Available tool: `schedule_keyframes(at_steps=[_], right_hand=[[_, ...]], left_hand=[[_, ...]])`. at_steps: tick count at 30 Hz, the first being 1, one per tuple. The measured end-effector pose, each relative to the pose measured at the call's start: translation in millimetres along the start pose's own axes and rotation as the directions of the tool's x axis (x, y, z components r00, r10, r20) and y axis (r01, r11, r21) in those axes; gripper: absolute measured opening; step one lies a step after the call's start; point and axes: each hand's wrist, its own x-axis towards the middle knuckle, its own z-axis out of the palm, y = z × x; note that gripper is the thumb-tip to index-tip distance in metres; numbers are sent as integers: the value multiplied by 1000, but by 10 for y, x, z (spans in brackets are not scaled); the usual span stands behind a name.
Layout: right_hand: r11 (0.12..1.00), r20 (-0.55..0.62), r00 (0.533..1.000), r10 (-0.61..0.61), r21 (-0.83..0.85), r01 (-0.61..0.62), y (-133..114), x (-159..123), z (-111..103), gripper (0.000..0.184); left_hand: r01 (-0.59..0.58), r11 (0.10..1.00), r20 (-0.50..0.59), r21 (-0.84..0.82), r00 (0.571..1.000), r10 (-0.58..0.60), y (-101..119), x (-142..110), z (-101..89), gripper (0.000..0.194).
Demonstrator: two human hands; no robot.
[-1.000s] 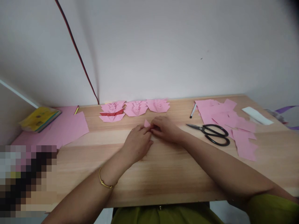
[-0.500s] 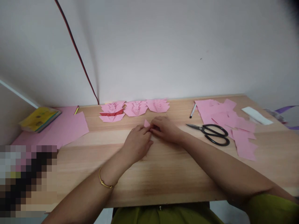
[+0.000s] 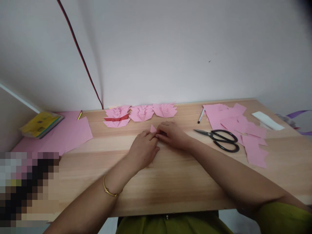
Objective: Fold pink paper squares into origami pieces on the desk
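At the middle of the wooden table point(image 3: 185, 185), a small piece of pink paper point(image 3: 152, 128) shows as a pointed tip between my hands; the rest of it is covered. My left hand point(image 3: 144, 148) lies over the paper, its fingers closed and pressing down on it. From the other side my right hand point(image 3: 172, 135) pinches the paper at its edge, with curled fingers that touch the left fingertips. Several folded pink paper pieces point(image 3: 142, 113) sit in a row beyond my hands, and a red strip point(image 3: 116, 118) crosses the left ones.
Black-handled scissors point(image 3: 216, 138) lie right of my right hand, with a marker point(image 3: 201, 115) behind them. Cut pink paper scraps point(image 3: 234, 122) and a white strip point(image 3: 268, 120) are farther right. At left, a yellow packet point(image 3: 41, 125) rests on large pink sheets point(image 3: 73, 138).
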Motion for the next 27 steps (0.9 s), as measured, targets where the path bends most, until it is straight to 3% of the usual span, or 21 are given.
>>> schedule_keyframes(at_steps=[27], right_hand=[[1000, -11, 1000, 7, -21, -8, 3, 16, 21, 15]], left_hand=[[11, 1000, 0, -12, 1000, -11, -1, -1, 0, 20]])
